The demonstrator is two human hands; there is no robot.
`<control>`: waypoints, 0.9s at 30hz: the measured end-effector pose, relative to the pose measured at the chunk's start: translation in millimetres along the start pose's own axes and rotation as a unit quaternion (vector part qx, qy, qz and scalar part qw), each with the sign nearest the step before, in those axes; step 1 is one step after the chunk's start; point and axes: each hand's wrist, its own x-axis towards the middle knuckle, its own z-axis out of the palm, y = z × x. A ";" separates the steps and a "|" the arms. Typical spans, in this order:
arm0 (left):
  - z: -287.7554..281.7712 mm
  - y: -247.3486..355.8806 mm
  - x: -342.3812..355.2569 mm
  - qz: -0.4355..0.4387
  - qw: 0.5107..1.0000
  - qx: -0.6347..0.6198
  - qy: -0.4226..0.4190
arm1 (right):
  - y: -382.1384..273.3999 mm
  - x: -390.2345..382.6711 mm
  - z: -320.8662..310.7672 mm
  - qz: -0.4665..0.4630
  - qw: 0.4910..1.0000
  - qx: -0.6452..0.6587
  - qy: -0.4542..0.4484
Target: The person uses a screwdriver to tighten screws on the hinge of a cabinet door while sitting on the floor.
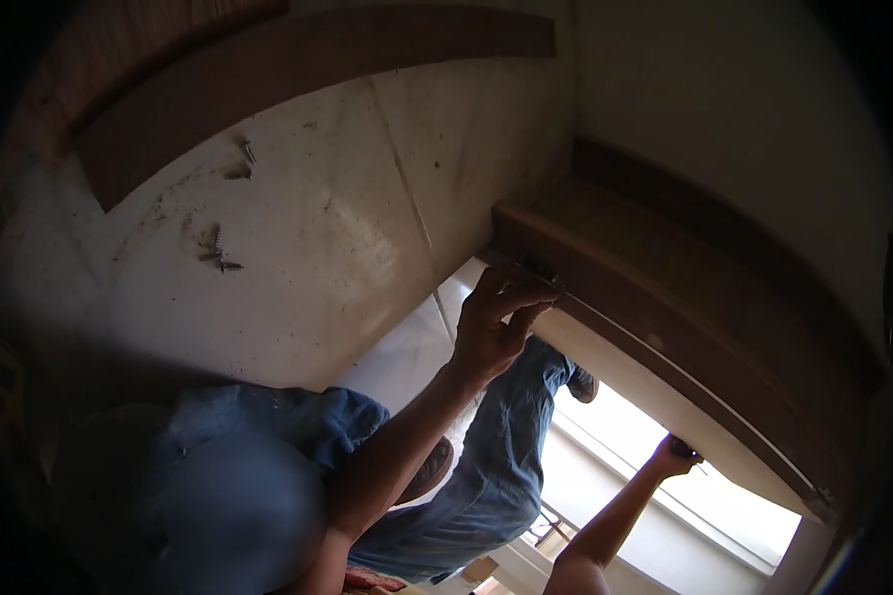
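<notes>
My left hand point(496, 322) reaches up to the near end of a dark wooden panel edge point(655, 342). Thumb and fingers are pinched together beside small metal hardware point(538, 268) there; what they grip, if anything, is too small to make out. Farther right and lower, my right hand point(673, 458) is closed around a small dark object point(683, 448), with a thin tip showing beyond the fingers. It sits close to the pale face point(625, 382) below the wooden edge. Glare and shadow hide the object's kind.
Several loose screws point(218, 238) lie on the stained pale tiled surface point(318, 248) at left. A long brown board point(318, 55) runs across the top. Legs in blue jeans point(501, 476) and shoes point(432, 471) are below. A blurred rounded shape point(238, 511) fills the lower left.
</notes>
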 end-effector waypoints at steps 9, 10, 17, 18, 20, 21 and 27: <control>3.3 6.6 4.8 -0.015 1.000 -0.008 -0.010 | 20.9 29.5 -29.5 0.046 0.978 0.205 0.002; 0.2 5.3 4.6 -0.005 1.000 0.010 -0.020 | 21.7 12.9 -15.2 -0.069 0.997 -0.028 0.015; 0.4 4.0 2.4 -0.024 1.000 0.000 -0.008 | 13.6 8.1 -7.1 -0.063 0.997 -0.026 0.025; 0.3 4.3 2.6 -0.029 0.999 -0.019 0.003 | 13.6 10.0 -10.0 -0.063 0.997 -0.022 0.027; -0.2 4.2 3.3 -0.034 0.999 -0.026 0.007 | 12.2 17.9 -14.8 0.067 0.964 0.256 -0.011; -0.5 3.8 4.2 -0.034 0.999 -0.024 0.006 | 10.6 16.8 -12.5 0.069 0.964 0.256 -0.010; 0.7 1.2 2.4 0.004 1.000 -0.009 0.000 | -7.8 8.4 2.4 0.180 0.903 0.388 0.034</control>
